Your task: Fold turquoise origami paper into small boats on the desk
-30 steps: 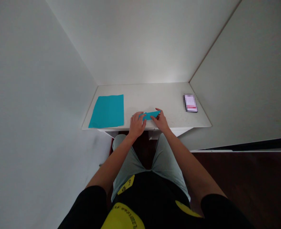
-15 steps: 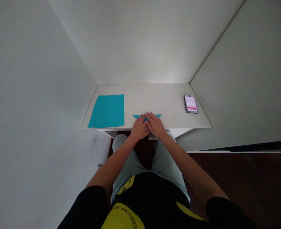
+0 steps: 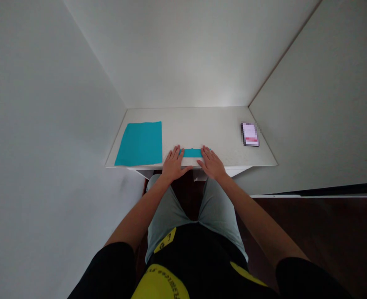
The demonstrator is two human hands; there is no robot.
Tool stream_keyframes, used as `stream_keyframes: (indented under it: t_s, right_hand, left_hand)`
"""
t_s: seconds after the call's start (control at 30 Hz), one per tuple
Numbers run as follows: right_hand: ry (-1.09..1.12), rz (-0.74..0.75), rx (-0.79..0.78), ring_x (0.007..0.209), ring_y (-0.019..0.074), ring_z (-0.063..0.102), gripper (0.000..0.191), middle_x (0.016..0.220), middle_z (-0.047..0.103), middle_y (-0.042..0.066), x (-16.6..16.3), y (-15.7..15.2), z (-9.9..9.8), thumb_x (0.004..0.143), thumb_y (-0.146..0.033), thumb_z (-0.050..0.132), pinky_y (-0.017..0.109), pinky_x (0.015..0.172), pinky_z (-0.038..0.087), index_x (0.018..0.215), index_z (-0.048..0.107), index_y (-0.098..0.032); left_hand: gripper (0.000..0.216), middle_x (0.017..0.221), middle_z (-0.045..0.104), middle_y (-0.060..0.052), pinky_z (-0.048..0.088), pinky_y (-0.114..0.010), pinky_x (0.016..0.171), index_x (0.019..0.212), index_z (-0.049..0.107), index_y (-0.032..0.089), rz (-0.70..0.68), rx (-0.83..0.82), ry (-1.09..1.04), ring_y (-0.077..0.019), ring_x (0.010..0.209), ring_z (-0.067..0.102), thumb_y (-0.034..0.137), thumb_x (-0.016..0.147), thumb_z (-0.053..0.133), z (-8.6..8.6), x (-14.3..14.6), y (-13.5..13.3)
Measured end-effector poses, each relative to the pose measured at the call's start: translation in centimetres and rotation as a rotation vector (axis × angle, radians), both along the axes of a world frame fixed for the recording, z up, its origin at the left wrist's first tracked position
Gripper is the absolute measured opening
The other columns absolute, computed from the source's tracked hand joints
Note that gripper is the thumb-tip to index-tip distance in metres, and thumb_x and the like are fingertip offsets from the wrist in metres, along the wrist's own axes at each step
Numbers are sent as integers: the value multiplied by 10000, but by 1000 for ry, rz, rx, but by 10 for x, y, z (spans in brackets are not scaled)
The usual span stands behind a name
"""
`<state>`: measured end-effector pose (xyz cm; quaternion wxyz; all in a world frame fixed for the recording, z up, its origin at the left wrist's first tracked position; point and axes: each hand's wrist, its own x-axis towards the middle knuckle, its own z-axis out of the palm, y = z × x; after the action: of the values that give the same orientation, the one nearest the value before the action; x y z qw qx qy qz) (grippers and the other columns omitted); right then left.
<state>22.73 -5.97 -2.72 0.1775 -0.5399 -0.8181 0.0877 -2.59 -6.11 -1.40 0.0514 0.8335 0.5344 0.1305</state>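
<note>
A small folded piece of turquoise paper (image 3: 192,153) lies flat near the front edge of the white table. My left hand (image 3: 173,162) rests palm down on its left end, fingers stretched out. On its right end lies my right hand (image 3: 212,162), also flat with the fingers extended. The middle strip of the paper shows between the two hands, while the fingers cover most of both ends. Left of my left hand is a large turquoise sheet or stack of sheets (image 3: 140,143), untouched.
A phone (image 3: 250,134) with its screen lit lies at the right end of the white table (image 3: 195,124). Walls (image 3: 189,54) close in the table at the back, left and right. My legs (image 3: 164,207) are below its front edge.
My hands have moved apart, from the middle of the folded paper to its two ends. The paper's middle is now uncovered and shows as a straight strip.
</note>
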Motion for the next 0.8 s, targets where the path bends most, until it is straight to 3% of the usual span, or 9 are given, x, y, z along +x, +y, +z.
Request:
stream_keyframes:
  t_s: [0.37,0.53,0.7,0.8]
  right_hand:
    - [32,-37,-5,1637,370,316,796,1744,333,236,28,4,-8,1112,-597,346,608,1343,259,1688,350,-47]
    - [144,-52,28,1611,369,369,766,1703,430,215,29,7,-12,1095,-610,403,644,1333,262,1688,368,-126]
    - [313,-53,36,1514,380,480,812,1605,520,216,33,11,-5,1026,-616,582,628,1280,378,1676,368,-180]
    - [423,-16,52,1417,354,549,657,1493,570,185,39,13,0,1014,-552,635,587,1230,453,1573,505,-231]
  left_hand:
    - [1101,1762,231,-304,216,-562,1349,1695,234,-15,129,12,-17,-385,1677,198,782,979,492,-4,2,0]
    - [859,1713,371,-298,292,-570,1313,1630,396,19,217,-27,-33,-411,1630,322,630,1037,510,6,12,16]
    - [511,1567,585,-189,356,-548,1251,1426,623,188,71,30,-53,-371,1534,456,394,965,700,27,12,33]
    - [354,1477,652,-151,357,-552,1217,1301,667,229,31,66,-91,-340,1477,510,302,956,706,33,11,31]
